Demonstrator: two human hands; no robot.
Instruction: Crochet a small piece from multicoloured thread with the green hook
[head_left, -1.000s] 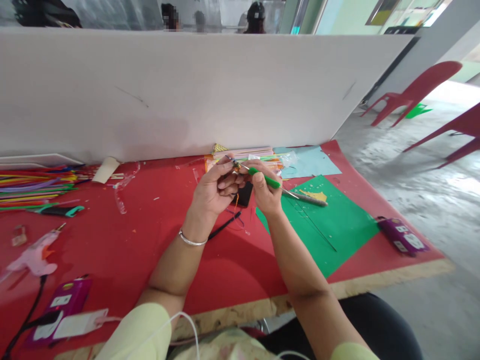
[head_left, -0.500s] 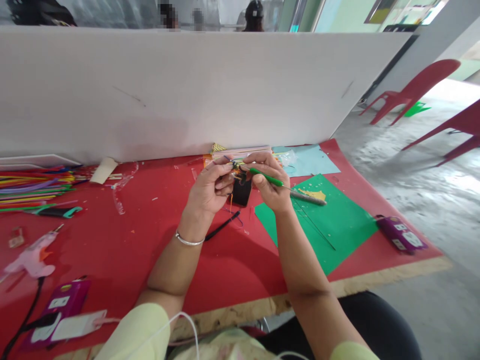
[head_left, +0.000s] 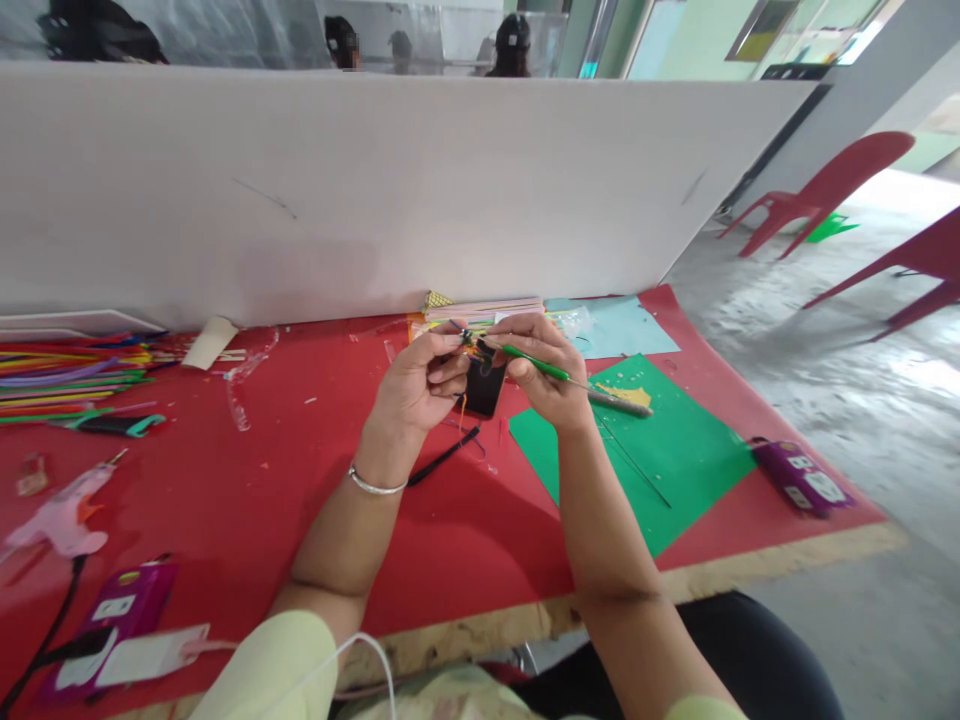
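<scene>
Head view: two hands meet over the red table (head_left: 247, 500).
Left hand (head_left: 420, 385) pinches a small bundle of threads (head_left: 471, 345); right hand (head_left: 544, 375) grips a green-handled tool (head_left: 536, 365), now drawn closer than a second ago, over the black phone (head_left: 484, 388).

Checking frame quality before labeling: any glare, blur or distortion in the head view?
Head view: wide-angle bowing, the white divider board curves along its top edge; the floor at far right is blown out by daylight; soft shadows under the forearms on the red table cover; the left hand and right hand are fairly sharp, though the tiny piece pinched between them is too small to resolve.
</scene>
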